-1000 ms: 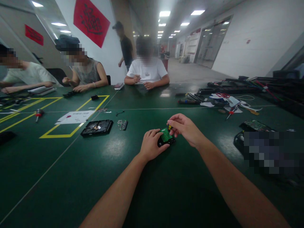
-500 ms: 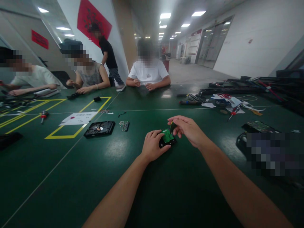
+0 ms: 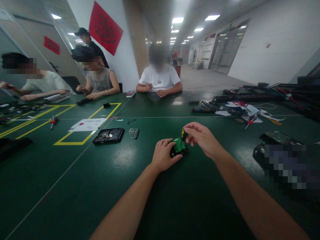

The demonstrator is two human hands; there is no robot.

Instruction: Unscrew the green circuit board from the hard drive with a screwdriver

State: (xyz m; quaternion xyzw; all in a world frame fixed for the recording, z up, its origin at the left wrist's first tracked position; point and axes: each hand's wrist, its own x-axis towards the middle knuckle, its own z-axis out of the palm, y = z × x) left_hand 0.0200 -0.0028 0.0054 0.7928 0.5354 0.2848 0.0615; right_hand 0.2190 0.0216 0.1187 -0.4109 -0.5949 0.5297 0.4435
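Observation:
A small black hard drive [image 3: 179, 149] with a green circuit board on top lies on the green table [image 3: 160, 186] in front of me. My left hand [image 3: 164, 154] is closed around its left side and holds it in place. My right hand [image 3: 203, 138] pinches a small screwdriver [image 3: 183, 134] with a yellow and black handle, its tip pointing down onto the circuit board. Both forearms reach in from the bottom edge.
An opened black drive [image 3: 109, 135] and a loose circuit board [image 3: 134, 133] lie to the left, beside a yellow taped rectangle with a white paper [image 3: 86, 124]. Tools and cables clutter the far right [image 3: 240, 108]. Three people sit along the far and left sides; one stands behind.
My right hand has shifted slightly on the screwdriver over the board. The standing person has walked left behind the seated ones. The view has drifted a little left.

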